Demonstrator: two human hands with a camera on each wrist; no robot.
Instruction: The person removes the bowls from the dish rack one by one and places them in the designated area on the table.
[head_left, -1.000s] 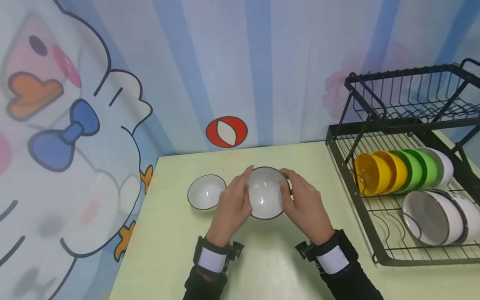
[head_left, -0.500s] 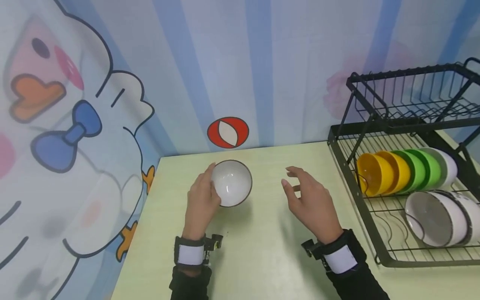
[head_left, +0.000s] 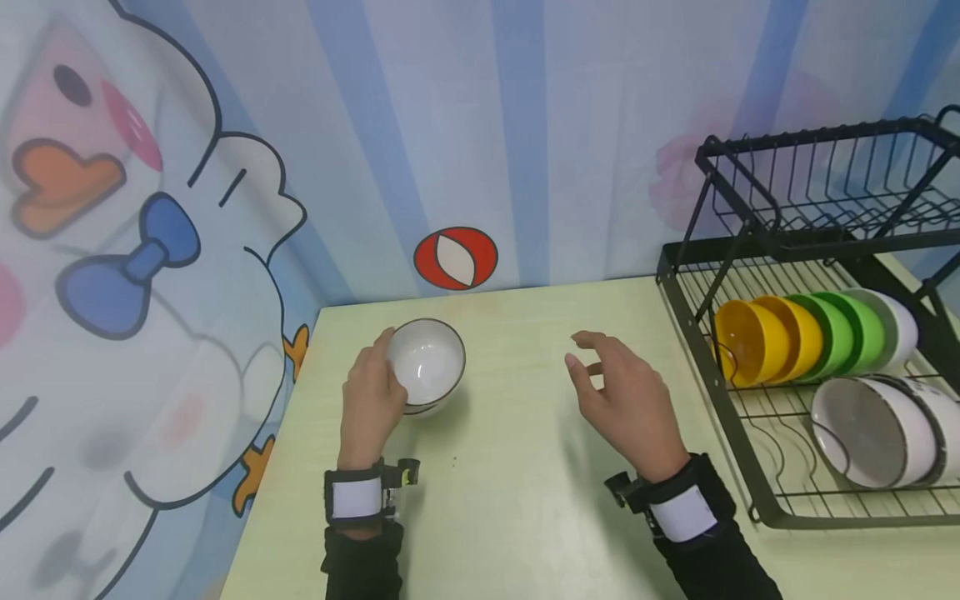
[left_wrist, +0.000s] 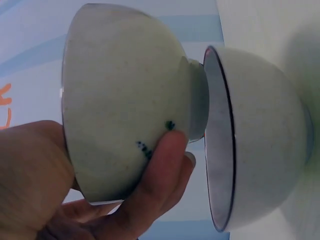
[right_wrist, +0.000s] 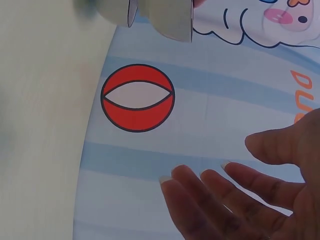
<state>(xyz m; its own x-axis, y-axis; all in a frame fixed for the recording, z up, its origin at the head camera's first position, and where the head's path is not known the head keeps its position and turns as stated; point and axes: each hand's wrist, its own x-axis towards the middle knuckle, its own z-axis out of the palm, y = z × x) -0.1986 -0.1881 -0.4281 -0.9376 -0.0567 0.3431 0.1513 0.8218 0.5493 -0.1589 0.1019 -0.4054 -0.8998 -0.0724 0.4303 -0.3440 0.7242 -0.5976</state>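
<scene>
My left hand (head_left: 371, 404) holds a white bowl (head_left: 427, 358) with a thin dark rim, thumb and fingers pinching its side. In the left wrist view this bowl is upright just above a second white bowl (left_wrist: 275, 140), which stands on the table. Its foot is close to the lower bowl's rim; whether they touch, I cannot tell. From the head view the lower bowl is almost wholly hidden. My right hand (head_left: 630, 404) hovers over the table to the right, fingers loosely bent and holding nothing.
A black two-tier dish rack (head_left: 705, 392) stands on the right. Yellow bowls (head_left: 750, 342), green bowls (head_left: 825, 333) and white bowls (head_left: 862, 433) lean on its lower tier. A printed cloth (head_left: 570, 167) hangs behind the pale table (head_left: 510, 517).
Both hands held the bowl at first. The right hand let go and moved slightly right, while the left carried the bowl leftward over the other bowl.
</scene>
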